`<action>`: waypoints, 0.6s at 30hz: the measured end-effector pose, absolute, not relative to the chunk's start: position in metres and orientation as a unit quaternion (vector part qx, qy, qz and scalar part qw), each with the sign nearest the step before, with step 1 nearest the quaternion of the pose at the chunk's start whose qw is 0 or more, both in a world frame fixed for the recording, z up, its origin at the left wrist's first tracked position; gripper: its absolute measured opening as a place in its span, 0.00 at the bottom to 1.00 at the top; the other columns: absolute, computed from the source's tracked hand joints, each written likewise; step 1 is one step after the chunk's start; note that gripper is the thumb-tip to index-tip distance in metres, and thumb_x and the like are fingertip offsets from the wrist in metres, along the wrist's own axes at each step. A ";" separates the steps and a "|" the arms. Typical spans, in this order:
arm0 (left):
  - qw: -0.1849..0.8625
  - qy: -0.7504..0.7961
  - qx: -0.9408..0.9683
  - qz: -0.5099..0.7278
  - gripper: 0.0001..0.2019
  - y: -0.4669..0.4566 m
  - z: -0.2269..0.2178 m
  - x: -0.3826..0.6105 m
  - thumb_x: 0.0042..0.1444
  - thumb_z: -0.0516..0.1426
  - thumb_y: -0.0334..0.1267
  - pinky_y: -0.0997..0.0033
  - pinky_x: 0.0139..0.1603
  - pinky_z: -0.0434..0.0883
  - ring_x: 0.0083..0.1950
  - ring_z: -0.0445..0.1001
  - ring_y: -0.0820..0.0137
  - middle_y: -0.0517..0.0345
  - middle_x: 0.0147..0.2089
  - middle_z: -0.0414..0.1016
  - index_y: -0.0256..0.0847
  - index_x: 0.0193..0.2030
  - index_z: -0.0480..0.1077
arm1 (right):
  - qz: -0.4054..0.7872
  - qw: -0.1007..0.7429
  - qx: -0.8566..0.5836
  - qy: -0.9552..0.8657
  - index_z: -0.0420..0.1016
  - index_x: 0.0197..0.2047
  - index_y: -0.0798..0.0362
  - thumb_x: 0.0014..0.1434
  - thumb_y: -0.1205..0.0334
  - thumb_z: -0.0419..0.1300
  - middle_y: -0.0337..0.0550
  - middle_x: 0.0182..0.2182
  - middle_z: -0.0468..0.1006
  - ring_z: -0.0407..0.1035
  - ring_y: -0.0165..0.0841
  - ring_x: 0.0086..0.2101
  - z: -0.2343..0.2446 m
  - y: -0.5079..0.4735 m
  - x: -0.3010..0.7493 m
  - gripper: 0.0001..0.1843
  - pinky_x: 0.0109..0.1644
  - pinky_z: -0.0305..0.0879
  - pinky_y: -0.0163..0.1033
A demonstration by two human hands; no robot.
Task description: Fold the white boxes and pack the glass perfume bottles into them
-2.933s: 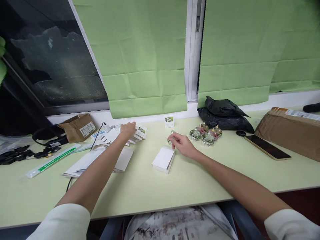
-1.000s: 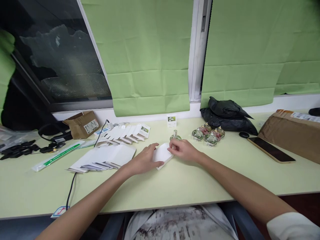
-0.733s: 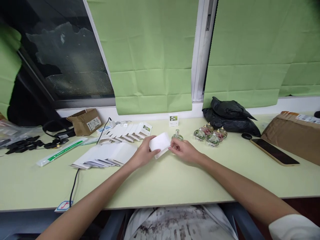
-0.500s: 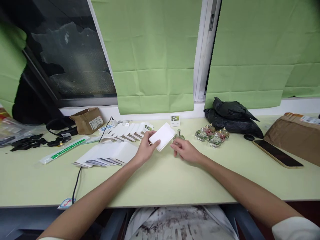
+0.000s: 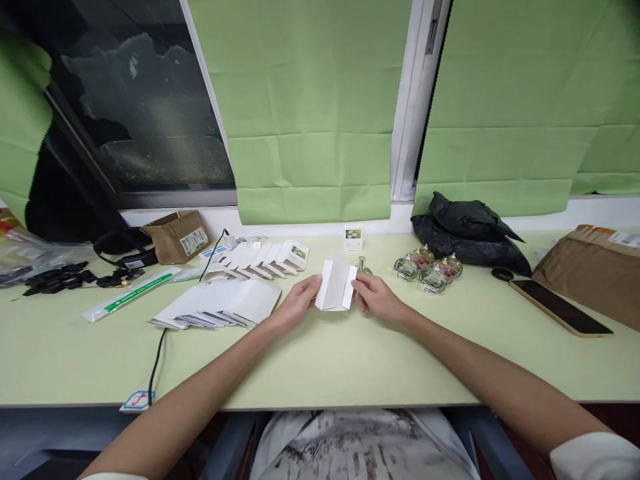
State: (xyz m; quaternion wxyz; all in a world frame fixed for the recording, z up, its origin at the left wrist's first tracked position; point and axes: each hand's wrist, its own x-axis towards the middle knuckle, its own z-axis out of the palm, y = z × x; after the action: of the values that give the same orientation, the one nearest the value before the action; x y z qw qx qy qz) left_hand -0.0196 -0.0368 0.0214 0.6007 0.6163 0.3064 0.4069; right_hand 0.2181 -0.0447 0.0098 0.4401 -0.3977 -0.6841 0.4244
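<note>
Between my hands, above the table, is a small white cardboard box (image 5: pixel 336 287) with its panels partly unfolded. My left hand (image 5: pixel 299 297) pinches its left edge. The right edge is gripped by the fingers of my right hand (image 5: pixel 377 296). Just behind my right hand stands a small glass bottle (image 5: pixel 363 264), partly hidden. To the left lie a fanned stack of flat white boxes (image 5: pixel 220 303) and, behind it, a row of white boxes (image 5: pixel 260 259) with a green picture on the end one. A little white box with a picture (image 5: pixel 353 238) stands upright at the back.
Several clear ornament-like glass bottles (image 5: pixel 427 267) cluster right of centre, before black plastic bags (image 5: pixel 470 233). A phone (image 5: pixel 560 307) and a brown parcel (image 5: pixel 595 273) lie at right. An open brown carton (image 5: pixel 176 238), a green-striped packet (image 5: pixel 131 292) and a black cable (image 5: pixel 156 363) are left.
My right hand has moved from beside the box to its right edge and now grips it. The box has turned from a flat piece to a partly opened shape with its side panels showing.
</note>
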 end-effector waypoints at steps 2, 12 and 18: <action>0.606 0.304 0.615 0.403 0.30 -0.038 0.023 -0.019 0.66 0.54 0.62 0.55 0.59 0.72 0.61 0.76 0.51 0.43 0.58 0.80 0.39 0.60 0.76 | 0.410 0.437 -0.402 -0.693 0.69 0.37 0.51 0.71 0.48 0.53 0.35 0.27 0.76 0.65 0.26 0.18 0.010 -0.046 0.218 0.16 0.21 0.60 0.34; 0.633 0.294 0.592 0.402 0.34 -0.035 0.025 -0.017 0.62 0.56 0.66 0.52 0.58 0.75 0.61 0.76 0.49 0.39 0.58 0.80 0.39 0.60 0.76 | 0.366 0.442 -0.424 -0.700 0.70 0.38 0.49 0.70 0.50 0.51 0.35 0.25 0.73 0.60 0.29 0.19 0.015 -0.052 0.216 0.14 0.23 0.55 0.36; 0.567 0.284 0.660 0.403 0.27 -0.048 0.033 -0.014 0.64 0.60 0.57 0.54 0.59 0.75 0.62 0.75 0.51 0.44 0.63 0.77 0.42 0.63 0.74 | 0.270 0.440 -0.446 -0.731 0.68 0.34 0.50 0.67 0.57 0.52 0.35 0.23 0.71 0.65 0.31 0.24 0.016 -0.051 0.218 0.11 0.29 0.56 0.36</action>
State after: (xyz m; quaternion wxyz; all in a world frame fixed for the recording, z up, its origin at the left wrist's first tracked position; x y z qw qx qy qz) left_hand -0.0139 -0.0484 0.0335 0.5669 0.6599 0.2841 0.4031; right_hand 0.2182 -0.0506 0.0156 0.4403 -0.4462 -0.7309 0.2700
